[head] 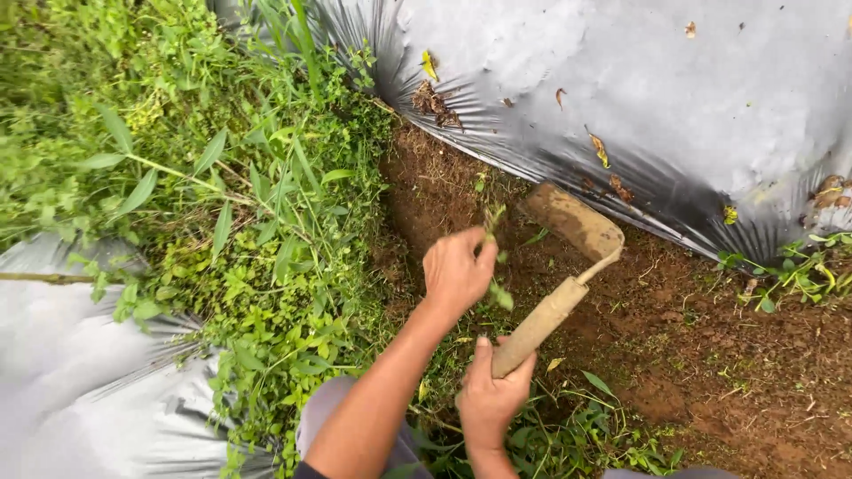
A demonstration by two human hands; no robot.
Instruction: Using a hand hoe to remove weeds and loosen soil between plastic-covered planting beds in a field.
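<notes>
While the right hand (490, 395) grips the one hoe (559, 275) by its wooden handle, blade resting flat on bare soil (710, 355), probably parked to free the other, the left hand (455, 270) pinches one weed sprig (493, 222); beyond lies grey plastic sheet (666, 89)

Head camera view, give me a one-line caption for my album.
Left hand pinching a pulled weed, right hand gripping a short hand hoe over bare soil.
</notes>
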